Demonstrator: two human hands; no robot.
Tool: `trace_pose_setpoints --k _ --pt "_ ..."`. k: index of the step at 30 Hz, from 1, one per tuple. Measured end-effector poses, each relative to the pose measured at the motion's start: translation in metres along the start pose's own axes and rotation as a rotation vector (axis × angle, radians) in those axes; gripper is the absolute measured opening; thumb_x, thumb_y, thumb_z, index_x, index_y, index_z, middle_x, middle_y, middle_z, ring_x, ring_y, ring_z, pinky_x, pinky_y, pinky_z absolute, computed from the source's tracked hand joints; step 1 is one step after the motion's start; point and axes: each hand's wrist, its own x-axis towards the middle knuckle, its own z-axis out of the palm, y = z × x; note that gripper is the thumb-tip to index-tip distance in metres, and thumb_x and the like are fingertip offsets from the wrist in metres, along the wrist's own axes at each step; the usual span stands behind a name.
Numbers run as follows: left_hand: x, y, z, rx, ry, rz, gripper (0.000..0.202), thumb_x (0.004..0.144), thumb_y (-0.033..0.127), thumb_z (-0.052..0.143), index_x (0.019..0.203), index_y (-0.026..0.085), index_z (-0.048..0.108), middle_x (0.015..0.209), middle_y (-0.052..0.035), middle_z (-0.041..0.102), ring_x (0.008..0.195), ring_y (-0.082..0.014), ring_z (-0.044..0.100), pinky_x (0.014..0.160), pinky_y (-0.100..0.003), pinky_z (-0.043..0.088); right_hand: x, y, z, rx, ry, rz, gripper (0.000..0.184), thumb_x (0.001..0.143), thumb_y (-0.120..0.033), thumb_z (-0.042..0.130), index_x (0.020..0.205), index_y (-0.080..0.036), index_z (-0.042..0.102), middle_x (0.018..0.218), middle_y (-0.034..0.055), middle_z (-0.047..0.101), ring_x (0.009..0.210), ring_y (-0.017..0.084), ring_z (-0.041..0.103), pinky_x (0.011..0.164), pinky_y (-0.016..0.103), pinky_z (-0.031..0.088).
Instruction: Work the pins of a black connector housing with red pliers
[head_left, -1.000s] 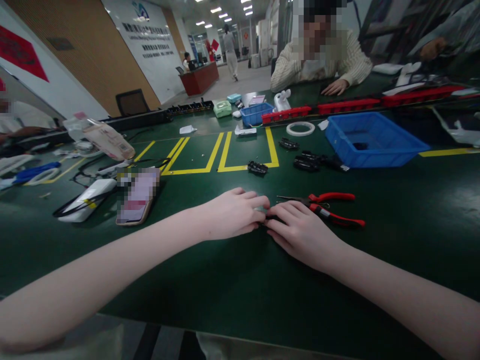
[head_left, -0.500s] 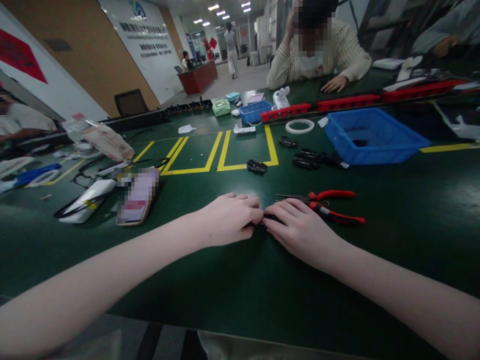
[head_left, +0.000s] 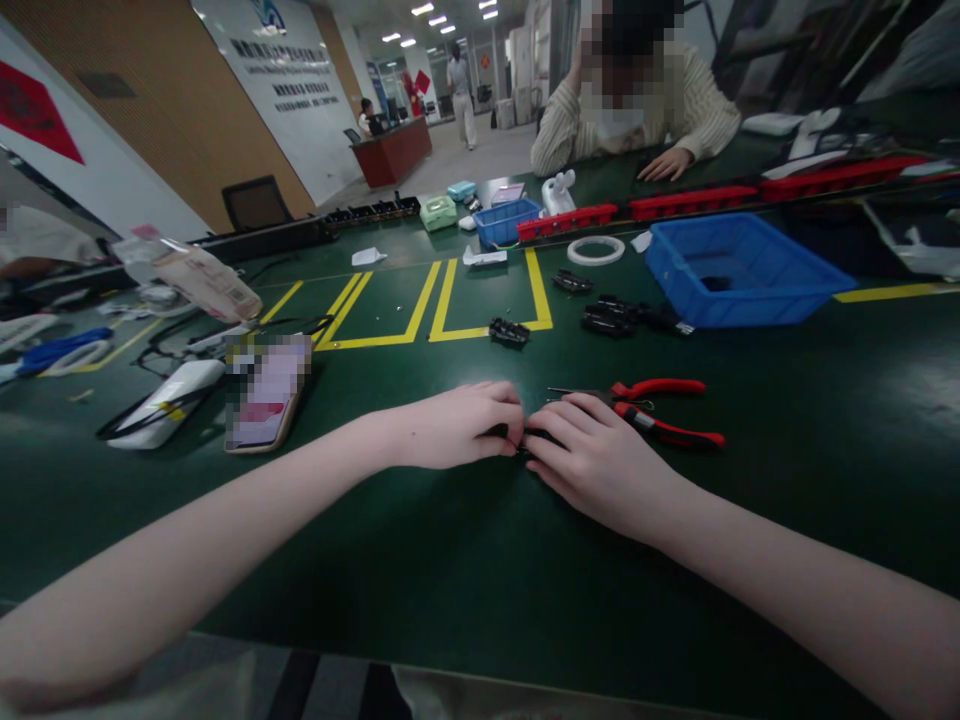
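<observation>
My right hand [head_left: 589, 450] is closed over a small black part [head_left: 544, 436], most of which its fingers hide. Close by on the left, my left hand [head_left: 472, 425] has thumb and fingers pinched together at the end of that part; whatever is between the fingertips is too small to make out. Just beyond my right hand lie red-handled pliers [head_left: 667, 436] on the green table. One black slotted part [head_left: 509, 331] rests farther off by the yellow tape, with more black parts [head_left: 611, 315] to its right.
A blue bin [head_left: 750, 280] stands at the back right, beside a white ring [head_left: 595, 250]. On the left lie a phone [head_left: 270, 395], a white device with a black strap [head_left: 166, 405] and a tilted bottle [head_left: 206, 280]. Across the table sits a person [head_left: 637, 110], leaning on one arm.
My left hand's fingers have shifted and curled more closely to a pinch beside the part. My right hand stays nearly in place. The view has moved slightly.
</observation>
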Motion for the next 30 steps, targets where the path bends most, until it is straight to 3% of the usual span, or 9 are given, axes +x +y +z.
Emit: trace_pose_setpoints --k 4,8,13,19,25,30 --pt "-0.003 0.002 0.007 -0.245 0.237 0.055 0.007 0.089 0.020 0.054 0.086 0.015 0.058 0.099 -0.0024 0.054 0.095 -0.0134 0.053 0.086 -0.027 0.042 0.000 0.002 -0.011 -0.032 0.188 0.034 0.017 0.086 -0.028 0.054 0.091 -0.016 0.065 0.097 0.0082 0.068 0.095 0.021 0.060 0.091 0.041 0.043" --pt "-0.004 0.006 0.012 -0.477 0.341 0.025 0.010 0.089 0.024 0.055 0.088 0.015 0.058 0.083 0.0022 0.060 0.080 -0.0105 0.057 0.076 -0.024 0.045 0.001 0.004 -0.017 0.069 0.310 0.075 0.008 0.084 -0.020 0.056 0.088 -0.020 0.063 0.087 0.0025 0.070 0.083 0.015 0.063 0.084 0.036 0.046" --pt "-0.005 0.000 0.019 -0.695 0.357 0.011 0.009 0.083 0.022 0.061 0.085 0.013 0.060 0.081 0.0004 0.064 0.077 -0.0110 0.060 0.073 -0.025 0.047 0.005 0.003 -0.016 0.310 0.295 0.181 0.011 0.086 -0.018 0.053 0.092 -0.020 0.062 0.086 0.0032 0.069 0.080 0.014 0.063 0.074 0.031 0.049" --pt "-0.008 -0.010 0.033 -0.819 0.399 0.020 0.013 0.080 0.018 0.065 0.086 0.013 0.055 0.080 0.0006 0.063 0.074 -0.0102 0.060 0.071 -0.025 0.049 0.009 0.003 -0.007 0.490 0.185 0.174 0.010 0.086 -0.016 0.053 0.094 -0.020 0.059 0.088 0.0040 0.067 0.082 0.015 0.062 0.070 0.029 0.050" --pt "-0.012 -0.008 0.040 -0.662 0.476 0.046 0.023 0.085 0.020 0.061 0.105 0.014 0.053 0.100 -0.0045 0.062 0.090 -0.0130 0.060 0.085 -0.030 0.048 0.008 0.004 -0.005 0.415 0.131 0.183 0.009 0.088 -0.015 0.050 0.090 -0.022 0.055 0.085 0.0030 0.065 0.082 0.016 0.061 0.074 0.031 0.048" --pt "-0.017 -0.007 0.050 -0.191 0.501 -0.097 0.066 0.068 0.044 0.077 0.120 0.014 0.049 0.114 -0.0094 0.054 0.104 -0.0238 0.052 0.089 -0.039 0.045 0.004 0.014 -0.005 0.283 0.091 0.134 0.006 0.087 -0.016 0.050 0.090 -0.021 0.052 0.084 0.0030 0.064 0.082 0.016 0.058 0.076 0.034 0.045"
